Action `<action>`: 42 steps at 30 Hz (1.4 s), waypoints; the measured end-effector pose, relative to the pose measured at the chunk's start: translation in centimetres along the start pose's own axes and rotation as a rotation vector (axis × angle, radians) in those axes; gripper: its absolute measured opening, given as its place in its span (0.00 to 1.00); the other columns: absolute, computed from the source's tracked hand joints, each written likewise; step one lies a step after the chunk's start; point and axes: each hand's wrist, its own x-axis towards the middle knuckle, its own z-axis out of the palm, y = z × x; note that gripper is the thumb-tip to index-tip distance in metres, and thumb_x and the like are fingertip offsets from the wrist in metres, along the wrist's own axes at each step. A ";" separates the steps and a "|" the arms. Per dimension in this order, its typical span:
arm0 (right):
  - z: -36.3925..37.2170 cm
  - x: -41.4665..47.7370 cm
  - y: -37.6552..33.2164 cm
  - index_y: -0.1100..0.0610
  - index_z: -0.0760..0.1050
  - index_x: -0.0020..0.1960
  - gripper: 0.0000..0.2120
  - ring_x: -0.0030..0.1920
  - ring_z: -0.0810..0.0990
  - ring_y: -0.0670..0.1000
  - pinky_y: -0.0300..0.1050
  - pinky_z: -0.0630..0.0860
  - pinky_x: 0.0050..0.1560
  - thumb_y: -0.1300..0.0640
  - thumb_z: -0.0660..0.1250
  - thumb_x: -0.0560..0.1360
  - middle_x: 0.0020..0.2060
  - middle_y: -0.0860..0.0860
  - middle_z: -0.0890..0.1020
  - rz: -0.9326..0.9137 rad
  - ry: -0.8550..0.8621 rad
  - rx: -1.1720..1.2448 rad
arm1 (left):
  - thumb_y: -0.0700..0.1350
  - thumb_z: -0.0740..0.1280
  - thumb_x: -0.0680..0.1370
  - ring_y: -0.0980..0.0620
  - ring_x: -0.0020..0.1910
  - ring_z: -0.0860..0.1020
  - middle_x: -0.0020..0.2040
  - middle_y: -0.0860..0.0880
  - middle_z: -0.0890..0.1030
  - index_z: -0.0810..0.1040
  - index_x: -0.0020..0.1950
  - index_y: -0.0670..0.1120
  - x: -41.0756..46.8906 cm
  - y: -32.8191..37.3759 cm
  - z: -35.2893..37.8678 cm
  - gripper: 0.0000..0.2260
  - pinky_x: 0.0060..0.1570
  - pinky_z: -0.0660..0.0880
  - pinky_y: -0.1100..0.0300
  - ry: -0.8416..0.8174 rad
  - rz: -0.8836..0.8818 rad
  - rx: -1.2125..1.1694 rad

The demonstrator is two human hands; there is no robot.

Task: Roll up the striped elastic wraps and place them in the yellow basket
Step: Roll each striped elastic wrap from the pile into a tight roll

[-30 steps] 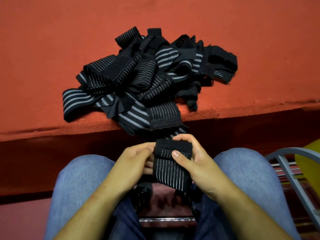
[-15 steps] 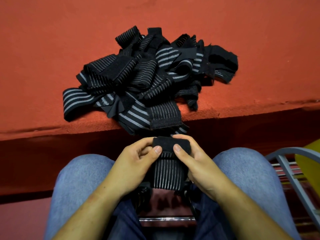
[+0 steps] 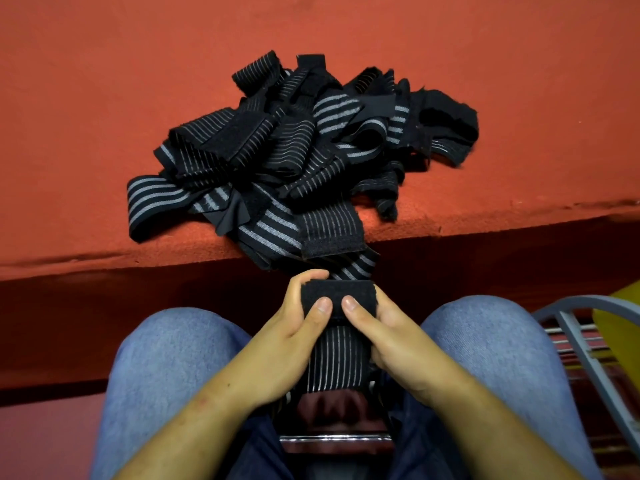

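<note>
Both thumbs have come together on the wrap [image 3: 337,296] since a second ago, when only the right thumb lay across its striped face and the left fingers sat at its side. The left hand [image 3: 294,341] now grips the wrap's rolled black end from the 9 o'clock side, fingers curled over the top and thumb pressed on the near face. The right hand [image 3: 391,344] grips it the same way from 3 o'clock, its thumb just beside the left one. The unrolled striped tail hangs from the roll toward 6 o'clock, between the two palms and between the knees [image 3: 166,358] in blue jeans. At 12 o'clock from the hands, the pile of striped wraps [image 3: 294,161] lies tangled on the red surface [image 3: 104,98], with a few bands drooping over its near edge toward the roll. A corner of the yellow basket [image 3: 620,323] shows at 3 o'clock, at the picture's edge, well apart from the hands and behind a grey metal frame [image 3: 581,341].
</note>
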 end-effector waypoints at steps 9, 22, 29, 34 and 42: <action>0.0 -0.3 -0.8 0.48 0.77 0.67 0.17 0.62 0.85 0.50 0.59 0.77 0.69 0.44 0.68 0.80 0.59 0.49 0.86 -0.050 0.064 -0.102 | 0.63 0.58 0.81 0.64 0.64 0.78 0.65 0.66 0.79 0.63 0.73 0.71 0.1 0.1 -0.1 0.20 0.67 0.75 0.56 -0.035 -0.015 0.022; -0.3 -0.1 -0.8 0.51 0.78 0.67 0.18 0.64 0.83 0.54 0.61 0.73 0.72 0.44 0.68 0.81 0.62 0.53 0.85 -0.001 0.077 0.010 | 0.43 0.70 0.81 0.49 0.54 0.86 0.56 0.46 0.86 0.79 0.66 0.54 0.6 0.2 -0.7 0.14 0.58 0.81 0.53 0.074 0.052 -0.088; -0.1 -0.1 -1.1 0.57 0.78 0.68 0.24 0.65 0.83 0.57 0.60 0.73 0.73 0.43 0.65 0.79 0.61 0.58 0.85 0.045 0.056 0.149 | 0.38 0.73 0.79 0.57 0.46 0.83 0.53 0.51 0.86 0.82 0.61 0.58 0.5 0.6 -0.8 0.17 0.53 0.79 0.61 0.143 0.094 -0.056; 0.0 -0.1 -1.2 0.57 0.78 0.67 0.24 0.64 0.84 0.56 0.57 0.76 0.70 0.43 0.66 0.78 0.60 0.57 0.86 0.049 0.049 0.186 | 0.31 0.72 0.77 0.60 0.56 0.83 0.57 0.57 0.85 0.82 0.61 0.52 0.6 0.9 -0.7 0.19 0.56 0.76 0.67 0.114 0.136 -0.067; -0.5 0.1 -1.0 0.57 0.79 0.64 0.19 0.63 0.83 0.61 0.65 0.75 0.69 0.46 0.70 0.79 0.59 0.59 0.85 -0.060 0.171 0.132 | 0.46 0.78 0.74 0.52 0.45 0.84 0.56 0.50 0.83 0.73 0.69 0.57 0.7 0.2 -0.4 0.27 0.48 0.81 0.56 0.069 -0.026 -0.182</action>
